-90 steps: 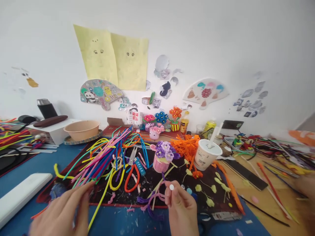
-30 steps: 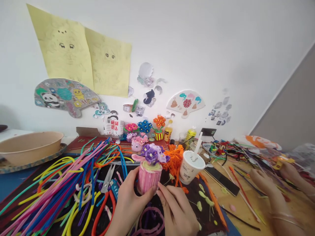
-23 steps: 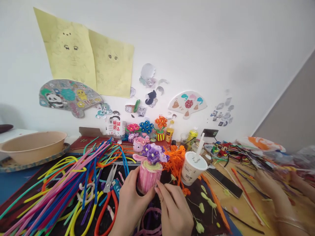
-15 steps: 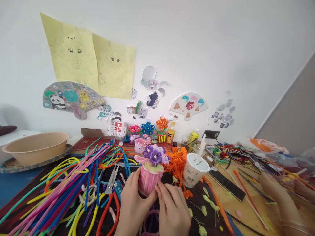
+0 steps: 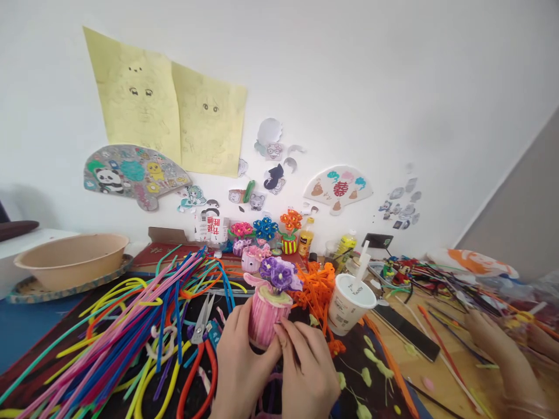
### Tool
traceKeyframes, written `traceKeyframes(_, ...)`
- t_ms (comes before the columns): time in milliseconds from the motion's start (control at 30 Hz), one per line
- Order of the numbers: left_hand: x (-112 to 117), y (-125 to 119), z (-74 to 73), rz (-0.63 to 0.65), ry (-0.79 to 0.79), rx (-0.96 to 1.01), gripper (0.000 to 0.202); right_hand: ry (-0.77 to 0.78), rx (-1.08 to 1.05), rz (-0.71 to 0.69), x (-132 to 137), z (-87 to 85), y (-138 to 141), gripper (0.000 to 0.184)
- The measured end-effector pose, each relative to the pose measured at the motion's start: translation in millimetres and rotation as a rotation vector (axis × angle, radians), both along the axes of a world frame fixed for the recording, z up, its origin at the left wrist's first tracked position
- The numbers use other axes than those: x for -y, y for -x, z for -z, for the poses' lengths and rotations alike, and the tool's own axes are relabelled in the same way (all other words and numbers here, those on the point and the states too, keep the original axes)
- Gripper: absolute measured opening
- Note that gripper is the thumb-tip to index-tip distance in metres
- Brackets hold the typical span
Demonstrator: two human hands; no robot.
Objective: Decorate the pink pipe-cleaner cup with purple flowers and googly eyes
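My left hand (image 5: 238, 364) wraps round the side of a pink pipe-cleaner pot (image 5: 262, 317) topped with purple flowers (image 5: 279, 274), holding it just above the black mat (image 5: 131, 401). My right hand (image 5: 308, 372) presses its fingertips against the pot's lower right side, fingers pinched together; I cannot make out anything small between them. Red-handled scissors (image 5: 201, 355) lie just left of my left hand. A white paper cup (image 5: 349, 304) with a straw stands to the right of the pot.
A heap of coloured pipe cleaners (image 5: 131, 314) covers the left of the mat. An orange bundle (image 5: 317, 285) lies behind the pot. A tan bowl (image 5: 70, 259) sits far left. Another person's hands (image 5: 502, 349) work at the right among scattered stems. Small flower pots (image 5: 262, 238) line the wall.
Three seconds ago my hands were low and apart, the right pinching a small white bead; since then both have closed on the pink pot. Over the last second they hardly shift.
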State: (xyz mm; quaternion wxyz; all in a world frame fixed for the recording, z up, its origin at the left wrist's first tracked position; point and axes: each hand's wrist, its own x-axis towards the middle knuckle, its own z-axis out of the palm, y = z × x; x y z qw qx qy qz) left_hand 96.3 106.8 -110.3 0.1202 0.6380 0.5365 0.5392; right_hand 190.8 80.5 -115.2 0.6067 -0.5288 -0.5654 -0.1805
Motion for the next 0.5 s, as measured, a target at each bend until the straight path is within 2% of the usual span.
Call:
traceKeyframes(200,1,-1,-4.2,0.029,-0.023,0.039,0.046,0.090,-0.144,-0.091,-2,-8.0,-11,0.011)
traceKeyframes(367,1,1,-6.6,0.088,-0.028,0.073,0.044,0.297,-0.508,-0.320,-3,-13.7,-16,0.025)
traceKeyframes(500,0,1,-4.1,0.127,0.003,0.109,0.046,0.374,-0.777,-0.494,-3,-17.2,-18,0.034)
